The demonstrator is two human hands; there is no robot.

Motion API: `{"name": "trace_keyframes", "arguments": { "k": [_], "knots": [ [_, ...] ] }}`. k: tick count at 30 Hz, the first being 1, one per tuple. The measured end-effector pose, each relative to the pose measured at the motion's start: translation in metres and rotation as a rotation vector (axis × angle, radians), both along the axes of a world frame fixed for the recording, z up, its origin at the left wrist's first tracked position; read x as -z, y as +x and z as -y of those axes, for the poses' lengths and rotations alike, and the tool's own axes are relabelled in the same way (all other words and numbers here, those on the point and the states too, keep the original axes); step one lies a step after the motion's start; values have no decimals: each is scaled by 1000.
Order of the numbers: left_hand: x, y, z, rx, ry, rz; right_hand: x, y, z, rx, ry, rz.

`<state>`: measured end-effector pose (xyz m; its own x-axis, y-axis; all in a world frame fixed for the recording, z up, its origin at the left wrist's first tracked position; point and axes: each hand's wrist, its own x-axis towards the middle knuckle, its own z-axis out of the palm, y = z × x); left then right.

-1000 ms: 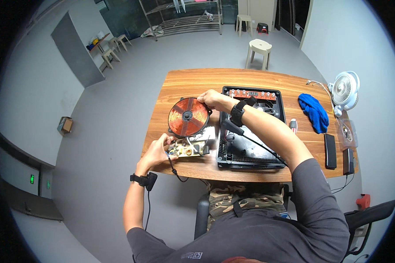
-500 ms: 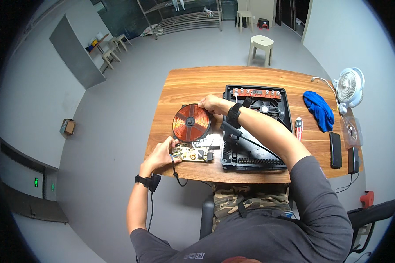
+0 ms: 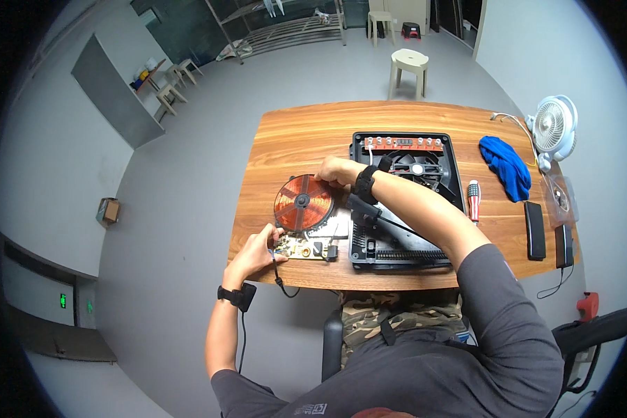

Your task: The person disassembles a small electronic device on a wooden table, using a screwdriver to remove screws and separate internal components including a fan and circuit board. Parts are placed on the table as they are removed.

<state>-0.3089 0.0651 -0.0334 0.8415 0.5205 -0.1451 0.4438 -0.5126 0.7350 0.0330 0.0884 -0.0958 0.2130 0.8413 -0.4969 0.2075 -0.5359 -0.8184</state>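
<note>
My right hand (image 3: 337, 171) pinches the far right rim of a round copper induction coil (image 3: 313, 196) with dark cross-bars. The coil's near edge is close to a populated circuit board (image 3: 298, 248) at the table's front left. My left hand (image 3: 257, 249) has its fingers closed on the left end of that board, where a dark cable hangs down. Some of the board and a silvery part behind it are hidden under the coil. Beneath my right forearm lies an open black cooker housing (image 3: 369, 262) holding a fan (image 3: 416, 169) and a red-brown control strip (image 3: 403, 144).
Right of the housing lies a red-and-black-handled screwdriver (image 3: 474, 200). Beyond it are a blue cloth (image 3: 505, 168), a black flat case (image 3: 534, 230), a clear plastic box (image 3: 561, 202) and a white fan (image 3: 553, 125). A stool (image 3: 409, 61) stands past the table's far edge.
The coil has come slightly toward me, its far rim a little lower, with my right hand still on it. My left hand stays at the board. The whole view has shifted slightly.
</note>
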Motion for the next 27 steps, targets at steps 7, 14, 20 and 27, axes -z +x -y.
{"name": "trace_keyframes", "arguments": {
  "k": [7,14,20,27],
  "knots": [
    [1,-3,0,57,34,58,-31,-7,16,-102,-85,297],
    [-11,-6,8,24,85,-29,-86,-29,50,-132,-83,328],
    [-25,6,13,73,195,-55,-80,3,53,-179,141,174],
    [-36,12,25,43,358,-165,-113,44,106,-88,350,1]
  ]
}}
